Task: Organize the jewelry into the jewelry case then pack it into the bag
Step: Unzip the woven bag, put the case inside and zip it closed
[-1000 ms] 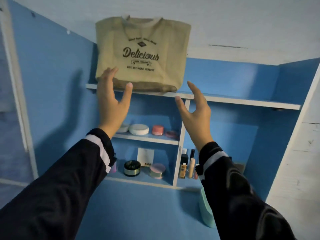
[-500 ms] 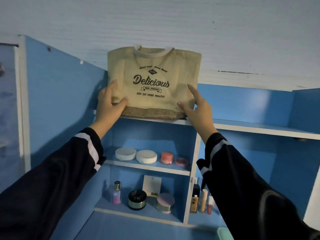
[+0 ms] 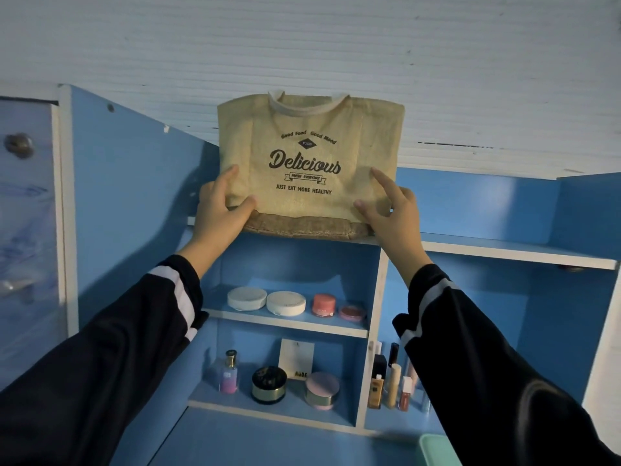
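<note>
Whereas both hands were spread open and clear of it a second earlier, the bag [image 3: 309, 156], upright on the top shelf [image 3: 504, 248], is now gripped at its lower left corner by the left hand [image 3: 218, 215] and touched at the lower right by the right hand [image 3: 395, 218], thumb and forefinger spread.

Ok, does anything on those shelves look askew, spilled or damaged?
Nothing stands out. The bag stands upright on the top shelf, left hand gripping one lower corner, right hand touching the other; the jars below sit upright.
</note>
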Demonstrator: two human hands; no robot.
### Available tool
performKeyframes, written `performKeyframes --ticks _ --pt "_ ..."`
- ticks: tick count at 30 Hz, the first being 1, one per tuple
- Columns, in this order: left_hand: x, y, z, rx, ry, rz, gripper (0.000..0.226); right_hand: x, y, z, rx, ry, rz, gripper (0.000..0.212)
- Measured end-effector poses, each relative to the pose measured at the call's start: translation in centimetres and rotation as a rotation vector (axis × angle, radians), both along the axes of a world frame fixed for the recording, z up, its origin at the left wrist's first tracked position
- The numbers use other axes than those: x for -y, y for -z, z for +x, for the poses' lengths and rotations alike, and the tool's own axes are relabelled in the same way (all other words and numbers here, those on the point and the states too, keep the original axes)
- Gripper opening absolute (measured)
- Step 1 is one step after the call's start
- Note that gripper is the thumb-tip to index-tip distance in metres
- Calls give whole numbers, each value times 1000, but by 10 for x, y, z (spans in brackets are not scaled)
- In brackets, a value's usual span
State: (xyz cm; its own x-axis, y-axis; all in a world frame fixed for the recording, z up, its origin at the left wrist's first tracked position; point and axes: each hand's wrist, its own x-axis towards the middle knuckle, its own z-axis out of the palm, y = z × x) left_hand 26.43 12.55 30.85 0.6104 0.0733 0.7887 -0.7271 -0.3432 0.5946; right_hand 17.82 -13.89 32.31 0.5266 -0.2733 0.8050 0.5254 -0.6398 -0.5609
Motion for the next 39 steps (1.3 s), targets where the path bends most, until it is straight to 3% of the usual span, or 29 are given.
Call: performKeyframes --ticks 7,17,26,39 --pt "5 -4 -21 68 79 -34 62 19 3 -21 71 14 11 57" --pt "-2 -21 -7 -2 152 21 84 29 0 -29 21 54 -245 64" --pt "-4 -14 -25 162 124 25 79 24 -4 -39 115 73 -150 61" --pt "-8 19 -86 204 126 2 82 8 23 -93 237 148 -184 72"
